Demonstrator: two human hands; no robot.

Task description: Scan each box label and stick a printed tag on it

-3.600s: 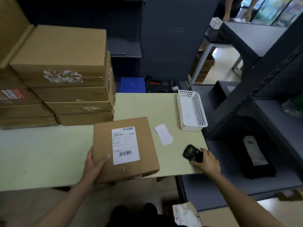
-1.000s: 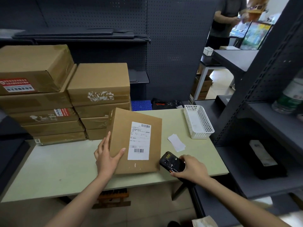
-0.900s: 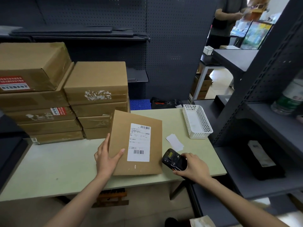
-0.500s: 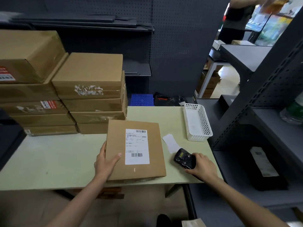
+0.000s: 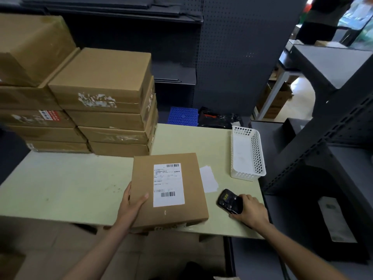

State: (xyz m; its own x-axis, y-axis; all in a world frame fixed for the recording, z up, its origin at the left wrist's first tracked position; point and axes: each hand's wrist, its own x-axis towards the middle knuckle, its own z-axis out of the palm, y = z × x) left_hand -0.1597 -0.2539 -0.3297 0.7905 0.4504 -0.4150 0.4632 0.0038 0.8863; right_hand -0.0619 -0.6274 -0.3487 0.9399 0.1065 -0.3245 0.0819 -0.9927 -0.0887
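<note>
Head view: left hand (image 5: 132, 207) grips box (image 5: 171, 211), label (image 5: 168, 184) text illegible; right hand (image 5: 251, 213) half-hides held scanner (image 5: 229, 201).

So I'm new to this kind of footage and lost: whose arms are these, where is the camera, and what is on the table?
The camera sits on a person's head, looking down at their own bare arms. The left hand grips the edge of a cardboard box with a white shipping label, lying on the pale table. The right hand holds a black handheld scanner. Beside the box lie white paper tags, then a white basket. More stacked boxes stand behind.
</note>
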